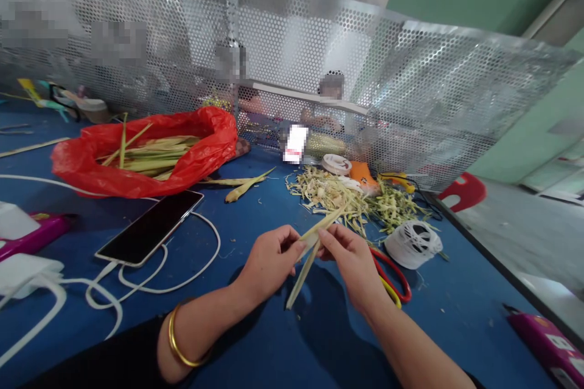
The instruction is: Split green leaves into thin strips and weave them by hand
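Right now, the left hand (269, 258) and the right hand (349, 252) meet just below the middle of the frame, both closed on a pale green leaf strip (312, 239), each pinching it between thumb and fingers. One end of the strip points up and right past the fingers; another narrow length slants down toward the table (460, 298), which is blue. A gold bangle (172, 334) circles the left wrist.

Beside the right wrist, partly hidden by it, are red and yellow handles (405, 282). Just above them, right of centre, stands a spool of white cord (413, 244). Beyond the hands, a heap of leaf scraps (322, 191) spreads near a roll of tape (336, 164) and an orange packet (364, 176).

Left of centre, a red plastic bag (77, 161) lies open with long leaves (155, 155) inside. Below it rests a dark-screened phone (150, 228) with a white cable (218, 237) plugged in. A purple box-like object (545, 343) sits at the lower right edge. Across the top runs a perforated metal screen (292, 42), with people dimly visible behind it.
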Demonstrator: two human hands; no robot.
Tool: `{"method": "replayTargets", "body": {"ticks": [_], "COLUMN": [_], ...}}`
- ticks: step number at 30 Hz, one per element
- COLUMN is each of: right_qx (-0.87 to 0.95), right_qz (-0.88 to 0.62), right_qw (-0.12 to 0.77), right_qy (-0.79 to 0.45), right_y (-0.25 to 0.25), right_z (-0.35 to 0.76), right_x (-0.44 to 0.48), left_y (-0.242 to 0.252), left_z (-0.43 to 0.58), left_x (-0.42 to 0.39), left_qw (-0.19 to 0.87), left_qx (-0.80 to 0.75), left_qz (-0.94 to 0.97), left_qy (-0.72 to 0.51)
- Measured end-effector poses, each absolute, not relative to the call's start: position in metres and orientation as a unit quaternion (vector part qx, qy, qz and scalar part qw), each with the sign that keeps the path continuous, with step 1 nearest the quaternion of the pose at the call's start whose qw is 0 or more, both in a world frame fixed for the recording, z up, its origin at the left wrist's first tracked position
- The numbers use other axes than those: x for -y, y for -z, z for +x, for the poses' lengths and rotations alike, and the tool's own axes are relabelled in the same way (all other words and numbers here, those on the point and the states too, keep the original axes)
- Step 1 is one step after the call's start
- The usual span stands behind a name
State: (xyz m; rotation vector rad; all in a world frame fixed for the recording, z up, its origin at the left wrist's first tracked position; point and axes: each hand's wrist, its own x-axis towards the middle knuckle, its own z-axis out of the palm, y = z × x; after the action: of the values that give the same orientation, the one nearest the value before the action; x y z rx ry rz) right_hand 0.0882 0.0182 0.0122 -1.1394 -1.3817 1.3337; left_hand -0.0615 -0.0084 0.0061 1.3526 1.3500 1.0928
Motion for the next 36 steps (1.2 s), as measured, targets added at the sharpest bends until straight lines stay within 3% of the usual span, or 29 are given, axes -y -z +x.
{"method": "replayTargets", "body": {"ticks": [9, 20, 29, 36], "right_qx": [0.557, 0.506, 0.51, 0.475], "right_qz": [-0.408, -0.38, -0.411, -0.318], "right_qw": [0.392, 0.359, 0.426, 0.412], "right_qy": [-0.607, -0.686, -0.624, -0.709], "right_y": [-0.011, -0.021, -0.014, -0.024], "right_z": [0.083, 0.087, 0.086, 0.087], "right_x": [-0.012, -0.005, -0.01, -0.001], "left_y": [-0.006, -0.004, -0.007, -0.005], "left_z": [-0.059, -0.065, -0.063, -0.067], "left_x": [0.007, 0.004, 0.008, 0.002], "left_qw": [0.511, 0.409, 0.391, 0.393], "left_qx": [-0.489, -0.571, -0.543, -0.567], "left_qz": [0.525, 0.517, 0.573, 0.53], "left_qy": [-0.474, -0.489, -0.473, -0.493]}}
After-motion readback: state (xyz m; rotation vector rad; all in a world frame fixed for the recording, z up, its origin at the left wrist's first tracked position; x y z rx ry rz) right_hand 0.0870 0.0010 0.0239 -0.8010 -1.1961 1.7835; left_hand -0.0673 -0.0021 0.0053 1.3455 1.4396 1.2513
